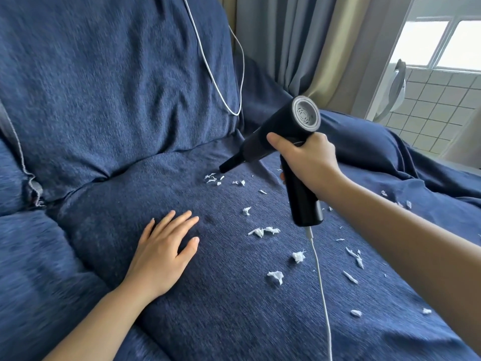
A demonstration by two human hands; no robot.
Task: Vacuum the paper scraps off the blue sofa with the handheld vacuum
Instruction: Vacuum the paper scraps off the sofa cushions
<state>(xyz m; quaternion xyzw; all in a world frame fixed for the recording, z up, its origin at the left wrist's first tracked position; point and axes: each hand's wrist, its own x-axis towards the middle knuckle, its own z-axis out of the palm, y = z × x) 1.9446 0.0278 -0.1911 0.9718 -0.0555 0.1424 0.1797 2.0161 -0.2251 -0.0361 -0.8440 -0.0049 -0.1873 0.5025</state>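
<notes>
My left hand lies flat on the sofa, fingers straight, holding nothing. I judge the scraps on the seat feather-light and soft. My right hand grips the rigid, light-looking vacuum by its handle, nozzle just beside the far scraps. No containers here.

Grey and beige curtains hang in folds at the top of the view, right of centre. To their right, in the upper right corner, a window with pale frames lets in bright daylight. Below the window runs a wall of small white square tiles. A grey and white curved object stands upright just in front of the tiles, beside the curtains; what it is cannot be told
</notes>
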